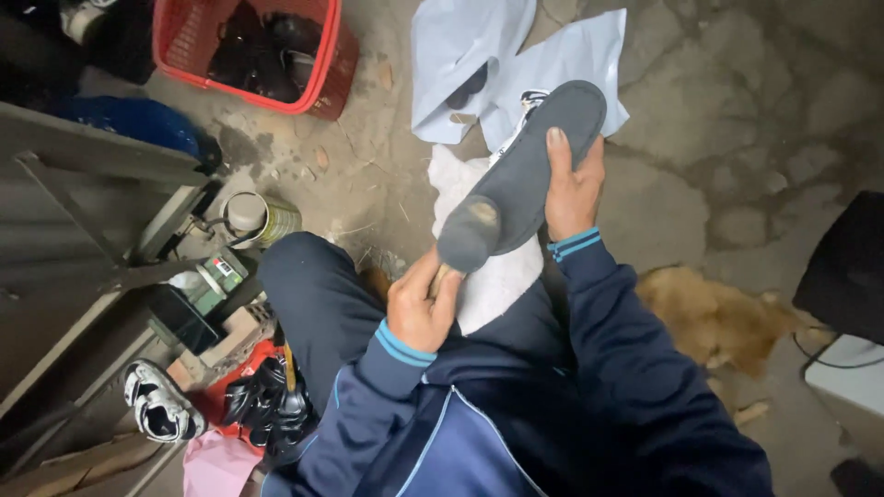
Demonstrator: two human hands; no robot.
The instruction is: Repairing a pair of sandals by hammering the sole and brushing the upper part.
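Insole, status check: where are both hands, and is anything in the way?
Right hand grips dark grey insole, held up over lap. Left hand at its heel end, pinching something small, unclear what. White cloth beneath; nothing blocking.

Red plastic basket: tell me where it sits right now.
The red plastic basket sits at the top left of the head view, on the concrete floor, left of the white sheet.

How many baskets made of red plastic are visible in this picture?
1. The red basket stands on the ground at the top left, holding dark items. Others may be hidden outside the view.
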